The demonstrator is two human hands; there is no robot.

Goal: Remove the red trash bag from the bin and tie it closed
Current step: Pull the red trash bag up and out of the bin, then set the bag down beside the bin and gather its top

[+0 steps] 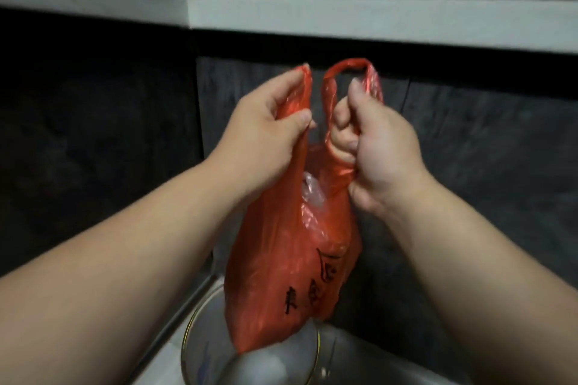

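While the red trash bag [281, 259] hangs above the bin [250, 359], the left hand [262, 131] pinches one handle and the right hand [375, 147] clamps its grip around the other handle loop, untied.

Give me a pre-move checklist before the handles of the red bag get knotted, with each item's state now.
1. Red bag lifted above the bin: ok.
2. Left hand pinching the left handle: ok.
3. Right hand gripping the right handle loop: ok.
4. Handles crossed or knotted: not ok, they stand apart.
5. Contents sitting below the mouth: ok, clear plastic shows inside.
6. Bag bottom free of leaks: cannot tell.
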